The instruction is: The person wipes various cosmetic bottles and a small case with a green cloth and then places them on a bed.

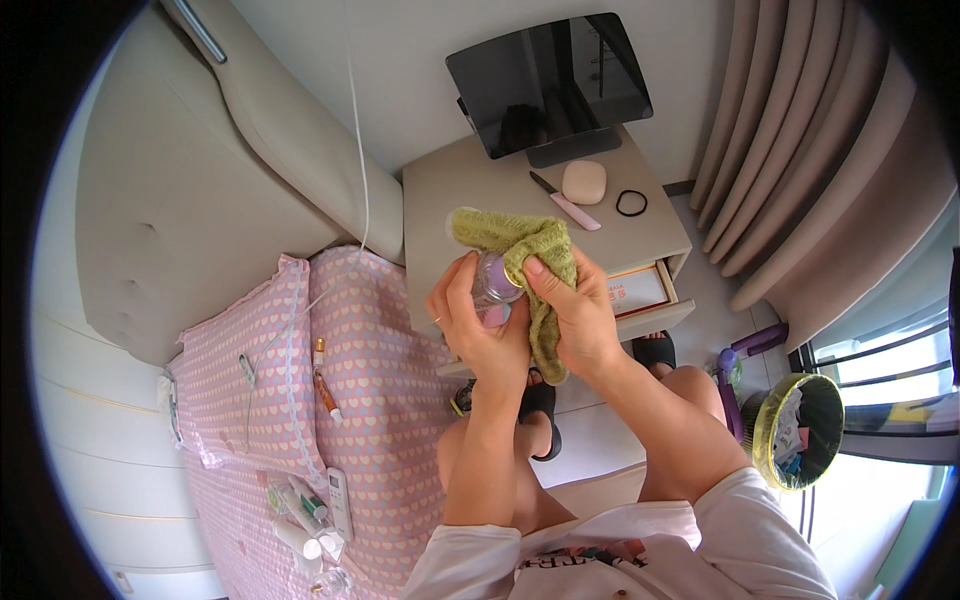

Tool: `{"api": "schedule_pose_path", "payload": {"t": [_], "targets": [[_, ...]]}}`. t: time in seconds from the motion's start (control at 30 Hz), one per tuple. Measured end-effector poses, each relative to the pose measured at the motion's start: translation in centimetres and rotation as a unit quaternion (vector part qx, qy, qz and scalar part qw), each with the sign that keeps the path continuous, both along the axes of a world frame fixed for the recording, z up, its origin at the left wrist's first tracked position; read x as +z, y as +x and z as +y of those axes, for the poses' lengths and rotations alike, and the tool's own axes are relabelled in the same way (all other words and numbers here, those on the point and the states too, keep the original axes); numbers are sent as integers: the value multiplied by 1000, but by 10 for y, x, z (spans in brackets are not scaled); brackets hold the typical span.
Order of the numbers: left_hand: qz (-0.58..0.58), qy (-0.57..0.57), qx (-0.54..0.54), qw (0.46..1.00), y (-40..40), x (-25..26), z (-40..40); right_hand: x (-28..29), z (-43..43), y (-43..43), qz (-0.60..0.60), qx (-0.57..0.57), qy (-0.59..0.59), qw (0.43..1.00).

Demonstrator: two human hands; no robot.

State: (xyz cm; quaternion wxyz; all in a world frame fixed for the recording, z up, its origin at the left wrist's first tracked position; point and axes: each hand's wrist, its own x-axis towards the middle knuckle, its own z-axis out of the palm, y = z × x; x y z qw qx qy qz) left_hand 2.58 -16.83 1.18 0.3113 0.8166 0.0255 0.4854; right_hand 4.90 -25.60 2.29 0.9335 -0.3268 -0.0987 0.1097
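My left hand [480,330] grips a clear bottle [493,279] with a purple section near its gold-rimmed end. A green plush cloth [536,240] is pinched in my right hand [581,319], with the thumb pressing it against that end of the bottle. One part of the cloth sticks out to the left above the bottle, and another hangs down between my wrists. Both hands are held in front of the nightstand [487,184]. Its drawer [652,319] is pulled out beneath them, partly hidden by my hands, and a box with printed writing [634,291] lies inside.
On the nightstand are a dark-screened tablet on a stand [555,82], a pink-handled comb [574,210], a beige rounded case [584,182] and a black hair tie [631,203]. Left, a remote control [340,502] and several bottles [296,538] lie on the bed [390,450]. A waste bin [761,431] stands right.
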Motion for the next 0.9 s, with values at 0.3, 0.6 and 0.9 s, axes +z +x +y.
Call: {"api": "schedule_pose_path", "payload": {"t": [0.3, 0.6, 0.9], "targets": [[-12, -69, -20, 997, 1, -1, -2, 3, -2, -7, 16, -7, 13, 1000], [100, -204, -204, 952, -6, 3, -2, 4, -14, 10, -62, 29, -75, 995], [142, -298, -311, 891, -6, -10, 1, 5, -8, 2, -144, -19, -192, 971]]}}
